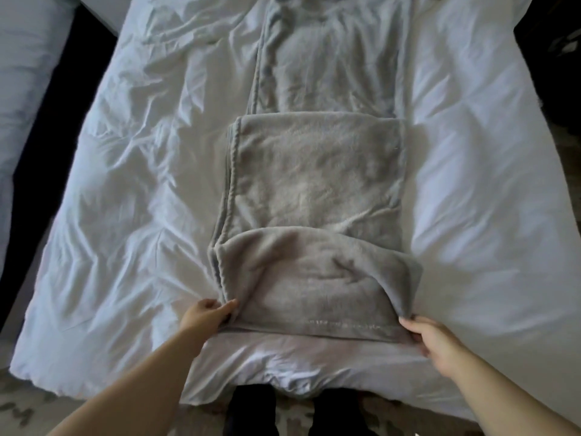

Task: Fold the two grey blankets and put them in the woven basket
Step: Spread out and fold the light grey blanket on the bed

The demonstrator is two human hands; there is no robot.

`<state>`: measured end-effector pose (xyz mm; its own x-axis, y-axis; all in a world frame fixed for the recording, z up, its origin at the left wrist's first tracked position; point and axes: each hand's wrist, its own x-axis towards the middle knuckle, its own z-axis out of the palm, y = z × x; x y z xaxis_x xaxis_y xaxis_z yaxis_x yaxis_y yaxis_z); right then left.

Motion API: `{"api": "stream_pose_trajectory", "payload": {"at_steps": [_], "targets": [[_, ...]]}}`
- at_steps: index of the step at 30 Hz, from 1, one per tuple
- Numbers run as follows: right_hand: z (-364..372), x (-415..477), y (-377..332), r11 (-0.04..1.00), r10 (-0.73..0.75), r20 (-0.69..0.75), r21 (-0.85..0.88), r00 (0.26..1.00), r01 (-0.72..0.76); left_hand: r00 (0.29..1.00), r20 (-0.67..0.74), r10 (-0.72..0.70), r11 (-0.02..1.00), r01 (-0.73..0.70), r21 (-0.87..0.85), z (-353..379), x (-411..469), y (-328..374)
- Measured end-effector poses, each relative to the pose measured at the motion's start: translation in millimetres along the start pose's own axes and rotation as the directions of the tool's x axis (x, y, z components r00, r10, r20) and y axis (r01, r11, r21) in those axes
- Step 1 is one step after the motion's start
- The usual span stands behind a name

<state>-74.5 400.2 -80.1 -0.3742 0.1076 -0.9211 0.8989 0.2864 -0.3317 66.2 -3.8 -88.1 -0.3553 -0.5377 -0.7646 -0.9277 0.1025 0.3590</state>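
Pinching grey blanket (314, 184) corners at lower centre with left hand (207, 313) and right hand (437, 341); risks crooked fold through slipping layers.

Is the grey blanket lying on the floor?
No, the grey blanket lies stretched lengthwise along the white bed.

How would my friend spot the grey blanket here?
Find the big white bed, all crumpled. Down its middle lies the grey blanket, a long strip whose near corners the left hand and right hand grip. It alone is fuzzy and grey against white.
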Motion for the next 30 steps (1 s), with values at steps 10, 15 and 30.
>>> {"api": "stream_pose_trajectory", "payload": {"at_steps": [10, 15, 30], "targets": [[0.1, -1.5, 1.4, 0.873, -0.256, -0.217, -0.471, 0.942, 0.128, 0.987, 0.009, 0.158, 0.877, -0.145, 0.458, 14.0, -5.9, 8.3], [0.1, 3.5, -11.4, 0.808, -0.300, -0.365, -0.588, 0.881, 0.032, 0.973, -0.231, 0.031, 0.968, 0.029, 0.250, 22.6, -4.4, 12.0], [-64.6, -284.3, -396.4, 0.531, -0.655, -0.119, 0.630, 0.746, 0.567, 0.817, -0.025, 0.576, 0.393, -0.304, -0.868, -239.0, -137.5, 399.5]]}}
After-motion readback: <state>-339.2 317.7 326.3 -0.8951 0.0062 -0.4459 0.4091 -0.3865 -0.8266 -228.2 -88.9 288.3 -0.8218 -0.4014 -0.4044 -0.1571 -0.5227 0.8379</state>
